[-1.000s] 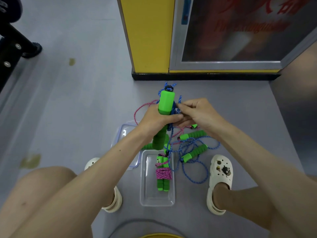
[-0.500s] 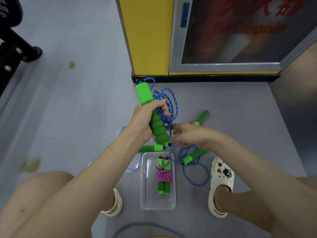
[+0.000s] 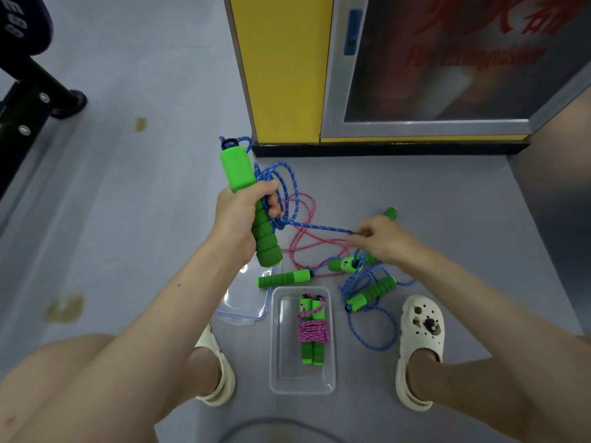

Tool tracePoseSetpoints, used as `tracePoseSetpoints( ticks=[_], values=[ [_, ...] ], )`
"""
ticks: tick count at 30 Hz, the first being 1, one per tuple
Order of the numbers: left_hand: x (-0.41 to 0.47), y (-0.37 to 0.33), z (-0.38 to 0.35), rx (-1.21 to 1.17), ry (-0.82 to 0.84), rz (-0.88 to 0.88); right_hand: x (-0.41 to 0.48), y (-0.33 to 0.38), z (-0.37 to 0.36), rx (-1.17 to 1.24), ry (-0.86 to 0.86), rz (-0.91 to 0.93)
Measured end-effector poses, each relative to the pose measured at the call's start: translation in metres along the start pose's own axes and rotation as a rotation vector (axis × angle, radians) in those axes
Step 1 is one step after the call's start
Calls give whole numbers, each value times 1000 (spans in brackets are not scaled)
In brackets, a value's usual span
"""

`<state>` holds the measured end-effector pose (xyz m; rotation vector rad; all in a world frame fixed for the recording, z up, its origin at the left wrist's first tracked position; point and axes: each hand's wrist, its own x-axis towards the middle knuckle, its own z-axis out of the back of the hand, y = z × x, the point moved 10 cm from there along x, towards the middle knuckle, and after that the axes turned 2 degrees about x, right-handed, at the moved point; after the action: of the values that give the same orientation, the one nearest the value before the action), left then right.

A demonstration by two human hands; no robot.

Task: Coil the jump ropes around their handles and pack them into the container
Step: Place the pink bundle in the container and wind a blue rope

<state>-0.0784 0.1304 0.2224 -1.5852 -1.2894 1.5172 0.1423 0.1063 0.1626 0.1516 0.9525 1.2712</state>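
Blue jump rope [image 3: 289, 190] loops hang in the middle of the frame beside a green handle [image 3: 249, 199] that the left hand [image 3: 243, 215] grips in a closed fist, the handle tilted with its smooth end toward the upper left and its ribbed end pointing down. From the fist a taut stretch of blue rope runs rightward to the right hand [image 3: 380, 238], which pinches it between fingertips, palm down, forearm coming in from the lower right. The left forearm comes in from the lower left.

On the floor [image 3: 128, 219] below the hands lie a loose pink rope [image 3: 303, 231] and more green handles: one [image 3: 284, 278] lying flat just above the container, one [image 3: 372, 294] to the right among blue loops, another [image 3: 343, 263] partly hidden under the right wrist. The clear container [image 3: 278, 378] sits at lower centre between the two white clogs, and holds one finished bundle [image 3: 311, 332], pink rope wound round paired green handles. Most of its bottom beside the bundle is bare. A clear lid [image 3: 243, 308] lies touching its upper left corner.

A yellow pillar [image 3: 281, 65] with a black base closes the upper edge just behind the rope. Wide bare floor spreads to the left and right of the pile; black equipment [image 3: 28, 91] stands at the far upper left.
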Motion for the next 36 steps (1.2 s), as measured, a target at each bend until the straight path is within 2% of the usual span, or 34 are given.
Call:
tracePoseSetpoints(
  ticks=[2,6,12,17,23,27,31,34,36],
  values=[
    [0,0,4,33,-13,-15,0,-1,10,61,-76,-14],
    [0,-4,-5,168,45,-102,-3,4,23,341,-153,-11],
    [-14,5,-50,491,258,-201,-7,19,24,713,-102,-27],
    [-18,30,-75,567,375,-178,-8,33,24,844,-59,24],
    [-19,32,-87,558,386,-193,-12,38,33,869,-87,91],
    [-11,33,-80,597,297,-176,-15,42,34,846,-93,163],
    [-8,33,-68,529,208,-128,-13,38,43,648,-161,193],
    [-8,33,-60,339,144,-50,-9,28,21,319,-18,106],
    [-5,31,-55,203,102,-1,-12,20,-10,268,171,37]
  ],
)
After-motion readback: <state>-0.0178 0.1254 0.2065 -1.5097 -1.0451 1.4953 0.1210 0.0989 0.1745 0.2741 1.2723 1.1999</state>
